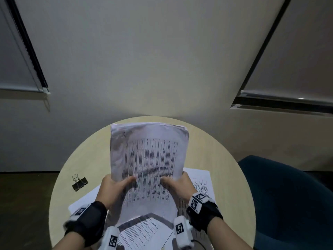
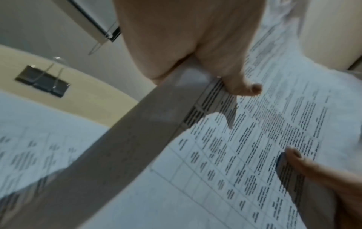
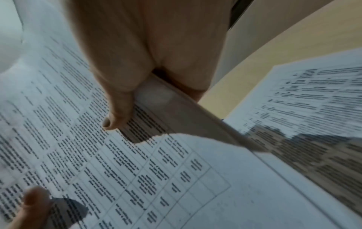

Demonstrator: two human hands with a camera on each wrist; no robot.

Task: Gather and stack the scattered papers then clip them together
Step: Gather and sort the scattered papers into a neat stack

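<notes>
2 hands hold a paper stack (image 1: 149, 159) tilted up over a round table (image 1: 216, 150).

2 thumbs press its printed front while the fingers wrap behind: left hand (image 1: 112, 189) grips the left edge, right hand (image 1: 180, 186) the right edge, probably to square the sheets. Loose sheets (image 1: 200, 179) lie on the table beneath, not yet gathered. 1 binder clip (image 1: 79, 182) waits untouched to the left, well apart from the stack.

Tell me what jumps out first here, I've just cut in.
The thick stack of printed sheets, held tilted above the round table by both hands: left hand and right hand grip its near edges, thumbs on top. A black binder clip lies unused at the table's left, and loose sheets still lie under the stack.
</notes>
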